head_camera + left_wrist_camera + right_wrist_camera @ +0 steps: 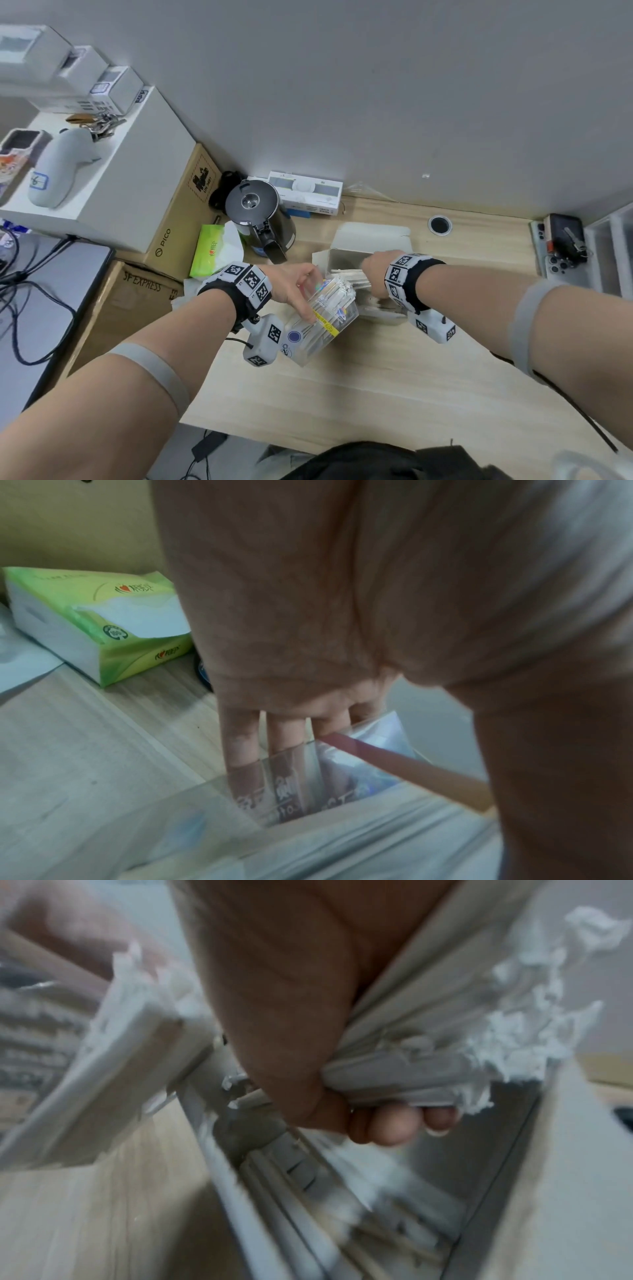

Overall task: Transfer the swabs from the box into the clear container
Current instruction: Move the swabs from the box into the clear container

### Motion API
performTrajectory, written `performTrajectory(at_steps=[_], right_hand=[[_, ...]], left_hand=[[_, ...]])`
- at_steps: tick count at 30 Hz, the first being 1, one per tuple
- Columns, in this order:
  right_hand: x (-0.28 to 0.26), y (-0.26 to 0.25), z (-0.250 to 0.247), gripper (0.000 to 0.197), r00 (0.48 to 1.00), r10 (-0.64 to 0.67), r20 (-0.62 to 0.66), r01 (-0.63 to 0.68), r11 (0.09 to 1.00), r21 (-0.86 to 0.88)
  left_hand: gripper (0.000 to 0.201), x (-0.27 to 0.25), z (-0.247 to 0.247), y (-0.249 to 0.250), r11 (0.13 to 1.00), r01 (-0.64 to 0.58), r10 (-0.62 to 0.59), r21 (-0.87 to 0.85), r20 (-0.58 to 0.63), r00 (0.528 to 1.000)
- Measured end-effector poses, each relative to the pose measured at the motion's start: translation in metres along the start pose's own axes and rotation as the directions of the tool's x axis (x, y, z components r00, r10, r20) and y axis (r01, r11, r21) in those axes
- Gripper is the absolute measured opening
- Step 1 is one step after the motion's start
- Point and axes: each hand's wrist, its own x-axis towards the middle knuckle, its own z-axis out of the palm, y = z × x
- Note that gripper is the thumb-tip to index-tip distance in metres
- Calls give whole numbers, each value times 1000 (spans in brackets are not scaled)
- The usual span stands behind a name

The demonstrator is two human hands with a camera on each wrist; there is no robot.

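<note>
My right hand (375, 274) is clenched on a bundle of wrapped swabs (404, 1085) inside the box (346, 257), at 1 o'clock from the clear container (322, 322). My left hand (294, 284) grips that container's rim. The wrappers look slippery; a loose squeeze could spill swabs onto the tabletop (376, 394), and the tilted, crowded container might tip.

Right hand (375, 274) fingers hidden behind wrist in head view; right wrist view too blurred to count swabs (404, 1074) in its grip. Left hand (294, 282) fingertips (240, 753) seen thru clear container (322, 325) wall, prob. pressing it. Box (346, 257) interior partly blocked.
</note>
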Motion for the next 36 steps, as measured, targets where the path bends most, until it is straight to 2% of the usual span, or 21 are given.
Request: performTrajectory(at_steps=[5, 11, 14, 17, 20, 23, 26, 31, 33, 36], right_hand=[[-15, 35, -18, 15, 996, 27, -90, -31, 999, -44], [-65, 57, -44, 16, 975, -24, -220, 22, 1000, -12], [-80, 57, -47, 20, 955, -87, -284, 98, 995, 28], [-87, 47, -46, 17, 959, -165, -229, 175, 984, 26], [-91, 32, -42, 14, 957, -215, -194, 207, 976, -61], [-91, 19, -40, 15, 956, -237, -170, 211, 964, -160], [-88, 3, -41, 16, 957, -240, -163, 198, 951, -238], [-81, -25, -44, 11, 955, -262, -142, 212, 932, -294], [-79, -33, -44, 21, 950, -280, -135, 231, 927, -296], [-83, -34, -46, 49, 950, -299, -95, 267, 929, -254]], left_hand=[[60, -9, -1, 11, 992, 35, -30, 118, -45, 999], [66, -16, 5, 20, 968, 64, -26, 243, -157, 987], [69, -18, 10, 22, 956, 88, -38, 281, -178, 983], [74, -19, 15, 24, 955, 96, -42, 282, -190, 981], [77, -20, 18, 28, 953, 91, -35, 290, -195, 980], [81, -19, 21, 31, 952, 76, -22, 297, -181, 983], [76, -17, 24, 33, 951, 61, -6, 304, -177, 984], [77, -14, 27, 39, 943, 30, 33, 331, -184, 982], [81, -14, 27, 37, 937, 45, 21, 346, -185, 983], [81, -15, 28, 29, 934, 68, 3, 352, -199, 980]])
